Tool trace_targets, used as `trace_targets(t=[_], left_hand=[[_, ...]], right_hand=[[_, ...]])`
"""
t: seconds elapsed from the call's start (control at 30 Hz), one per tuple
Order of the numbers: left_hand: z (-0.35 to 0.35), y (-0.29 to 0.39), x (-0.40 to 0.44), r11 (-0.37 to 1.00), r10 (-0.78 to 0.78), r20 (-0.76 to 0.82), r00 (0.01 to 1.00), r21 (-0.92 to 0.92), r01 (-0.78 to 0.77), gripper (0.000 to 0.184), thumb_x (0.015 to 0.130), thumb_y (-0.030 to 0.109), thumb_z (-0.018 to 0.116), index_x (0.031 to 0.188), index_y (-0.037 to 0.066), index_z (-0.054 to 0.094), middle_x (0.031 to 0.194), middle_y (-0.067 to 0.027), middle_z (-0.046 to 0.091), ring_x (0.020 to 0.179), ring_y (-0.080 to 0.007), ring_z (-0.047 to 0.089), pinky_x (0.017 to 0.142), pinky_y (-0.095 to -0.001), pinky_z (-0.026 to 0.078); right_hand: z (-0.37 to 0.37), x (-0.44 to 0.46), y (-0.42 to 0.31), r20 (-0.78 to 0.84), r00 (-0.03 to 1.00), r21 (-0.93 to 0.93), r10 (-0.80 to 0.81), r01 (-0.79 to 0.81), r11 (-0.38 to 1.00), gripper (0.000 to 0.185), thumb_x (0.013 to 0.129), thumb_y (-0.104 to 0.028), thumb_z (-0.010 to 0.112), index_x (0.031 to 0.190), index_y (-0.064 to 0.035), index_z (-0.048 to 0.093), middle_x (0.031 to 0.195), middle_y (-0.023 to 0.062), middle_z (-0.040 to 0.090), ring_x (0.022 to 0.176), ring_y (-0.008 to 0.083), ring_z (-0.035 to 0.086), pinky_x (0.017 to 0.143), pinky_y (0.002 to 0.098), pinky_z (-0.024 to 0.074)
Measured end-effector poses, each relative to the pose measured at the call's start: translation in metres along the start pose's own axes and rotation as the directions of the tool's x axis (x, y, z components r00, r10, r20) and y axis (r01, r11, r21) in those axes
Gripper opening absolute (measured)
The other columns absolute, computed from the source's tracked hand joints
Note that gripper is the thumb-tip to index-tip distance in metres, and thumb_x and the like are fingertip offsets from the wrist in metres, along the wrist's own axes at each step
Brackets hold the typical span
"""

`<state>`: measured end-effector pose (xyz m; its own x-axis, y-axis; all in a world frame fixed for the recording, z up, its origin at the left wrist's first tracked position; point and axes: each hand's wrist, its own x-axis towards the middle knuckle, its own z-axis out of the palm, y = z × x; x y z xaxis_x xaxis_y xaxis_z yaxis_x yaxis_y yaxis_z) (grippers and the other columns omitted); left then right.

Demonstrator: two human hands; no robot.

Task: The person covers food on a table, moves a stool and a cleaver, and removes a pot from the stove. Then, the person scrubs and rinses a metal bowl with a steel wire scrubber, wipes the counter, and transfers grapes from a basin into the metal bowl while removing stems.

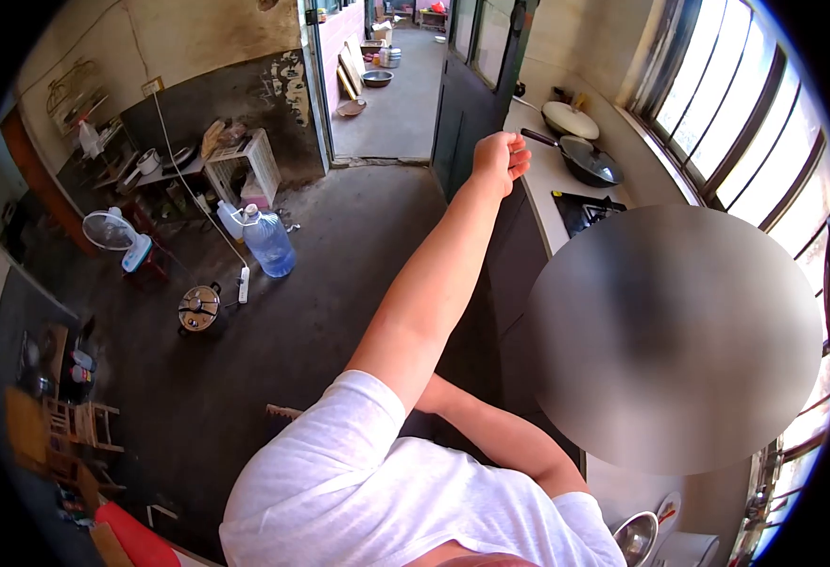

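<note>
My left arm reaches far forward across the view, and my left hand (502,161) is at the counter's edge with its fingers curled. Whatever may be inside those fingers is hidden. Close beside the fingertips is the dark handle of a frying pan (592,170) with a glass lid, standing on the counter. My right forearm (495,430) bends across my body and passes beneath the left arm, so my right hand is hidden.
A black gas stove (585,210) is set into the counter (549,213); a large blurred patch covers much of the right. On the floor are a blue water jug (269,244), a lidded pot (199,308) and a power strip (244,283). Ahead, a dark door (467,104) stands open.
</note>
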<state>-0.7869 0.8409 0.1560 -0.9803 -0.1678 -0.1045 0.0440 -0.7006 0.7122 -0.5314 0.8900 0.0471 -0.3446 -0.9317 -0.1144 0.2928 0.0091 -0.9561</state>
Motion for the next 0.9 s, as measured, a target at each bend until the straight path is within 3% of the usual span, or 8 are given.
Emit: trace_targets(t=[0.2,0.27,0.33,0.47,0.57,0.67,0.83,0.9], left_hand=[[0.029,-0.027,-0.014,0.995,-0.079,0.052,0.996,0.062,0.076,0.016,0.08,0.017,0.048,0.085,0.005,0.056,0.086,-0.0066,0.058,0.074,-0.0198,0.059,0.063,-0.0327,0.049],[0.038,-0.037,-0.016,0.995,-0.098,0.076,0.992,0.042,0.095,0.014,0.079,0.016,0.049,0.082,0.005,0.056,0.081,-0.0067,0.059,0.07,-0.0199,0.059,0.06,-0.0326,0.049],[0.043,-0.051,-0.009,0.993,-0.114,0.144,0.983,0.048,0.108,0.01,0.076,0.014,0.052,0.076,0.005,0.057,0.069,-0.007,0.059,0.061,-0.0196,0.059,0.052,-0.0318,0.049],[0.063,-0.087,-0.001,0.946,-0.3,0.318,0.899,-0.02,0.323,0.015,0.078,0.011,0.046,0.071,0.003,0.057,0.067,-0.0097,0.06,0.063,-0.0204,0.06,0.057,-0.0305,0.051],[0.097,-0.138,-0.016,0.865,-0.496,0.377,0.782,0.135,0.483,0.016,0.079,0.013,0.046,0.074,0.005,0.059,0.074,-0.0087,0.063,0.071,-0.0222,0.061,0.063,-0.0336,0.05],[0.135,-0.194,-0.077,0.851,-0.515,0.411,0.752,0.35,0.391,0.015,0.082,0.018,0.049,0.085,0.007,0.058,0.086,-0.0055,0.061,0.084,-0.0214,0.059,0.07,-0.033,0.048],[0.133,-0.292,-0.214,0.627,-0.754,0.496,0.431,0.74,0.244,0.02,0.08,0.025,0.053,0.091,0.008,0.056,0.09,-0.0058,0.057,0.083,-0.0202,0.055,0.068,-0.0329,0.046],[0.123,-0.343,-0.263,0.457,-0.874,0.396,0.28,0.866,0.201,0.046,0.078,0.035,0.054,0.113,0.006,0.045,0.107,-0.0129,0.049,0.09,-0.0248,0.053,0.071,-0.0384,0.047]], right_hand=[[0.017,-0.002,0.024,0.064,0.998,-0.148,-0.017,0.026,0.989,0.037,0.081,-0.023,0.062,0.114,-0.0079,0.053,0.123,0.008,0.047,0.113,0.0176,0.042,0.096,0.034,0.033],[-0.017,0.016,0.093,-0.051,0.998,0.233,0.034,-0.021,0.972,0.025,0.079,-0.018,0.064,0.1,-0.0055,0.06,0.105,0.0078,0.057,0.098,0.0155,0.052,0.085,0.0318,0.0418],[-0.01,0.003,0.028,0.009,0.983,0.144,-0.181,0.178,0.973,0.039,0.08,-0.023,0.062,0.113,-0.0048,0.053,0.12,0.0102,0.049,0.111,0.0177,0.044,0.093,0.0345,0.0357],[0.004,-0.015,0.016,-0.242,0.867,0.037,-0.434,0.456,0.889,0.039,0.08,-0.022,0.063,0.112,-0.0023,0.052,0.116,0.0098,0.051,0.104,0.0164,0.045,0.088,0.0325,0.0393],[0.018,-0.028,0.013,-0.22,0.884,-0.339,-0.412,0.327,0.882,0.049,0.083,-0.031,0.057,0.122,-0.0045,0.045,0.133,0.0132,0.035,0.123,0.0227,0.03,0.102,0.0331,0.0228],[0.009,-0.05,0.025,-0.249,0.861,-0.589,-0.443,0.228,0.775,0.047,0.077,-0.031,0.063,0.113,-0.0026,0.052,0.12,0.0152,0.049,0.11,0.0273,0.046,0.093,0.0356,0.0351],[0.031,-0.165,0.097,-0.712,0.643,-0.395,-0.282,-0.035,0.918,0.04,0.073,-0.03,0.066,0.099,-0.0018,0.055,0.092,0.0099,0.061,0.08,0.0203,0.06,0.071,0.0311,0.0475],[0.064,-0.222,0.124,-0.856,0.504,-0.15,-0.114,-0.031,0.988,0.039,0.074,-0.032,0.065,0.1,-0.0032,0.055,0.09,0.0099,0.06,0.082,0.019,0.059,0.073,0.0304,0.0465]])
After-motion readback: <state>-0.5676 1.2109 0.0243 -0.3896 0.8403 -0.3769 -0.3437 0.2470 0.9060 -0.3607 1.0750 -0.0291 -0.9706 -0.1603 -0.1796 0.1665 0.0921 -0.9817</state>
